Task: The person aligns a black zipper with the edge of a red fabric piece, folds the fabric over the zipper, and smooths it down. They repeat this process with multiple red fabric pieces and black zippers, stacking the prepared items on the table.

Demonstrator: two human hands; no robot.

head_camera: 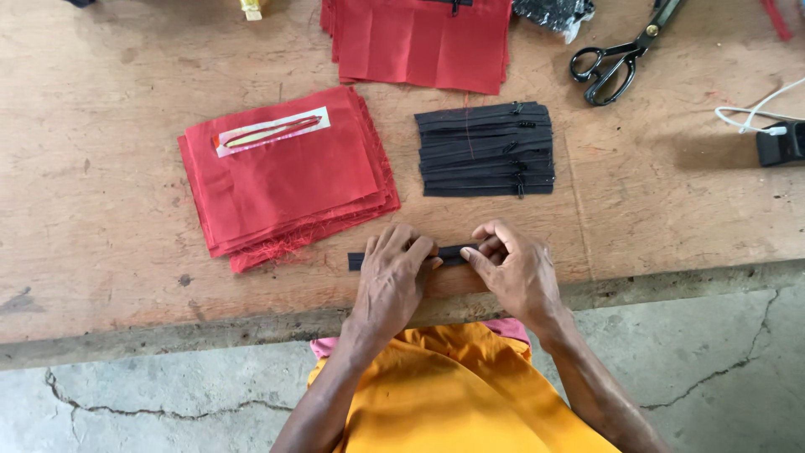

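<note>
Wooden table [101, 210] | black zipper [362, 260] — short, flat | left hand [392, 277], right hand [513, 270] — both pinching it

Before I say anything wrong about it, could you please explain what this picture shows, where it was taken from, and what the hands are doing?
There is no machine here. A person wears a camera on the head, so this single view looks down at their own two bare hands over a worn wooden table.

The left hand and the right hand together hold a black zipper that lies flat near the table's front edge.

Behind it lies a pile of black zippers. To the left sits a stack of red fabric pieces, the top one carrying a white patch with a slit. A second red stack lies farther back, black scissors at the upper right, and a dark device with a white cable at the right edge.
</note>
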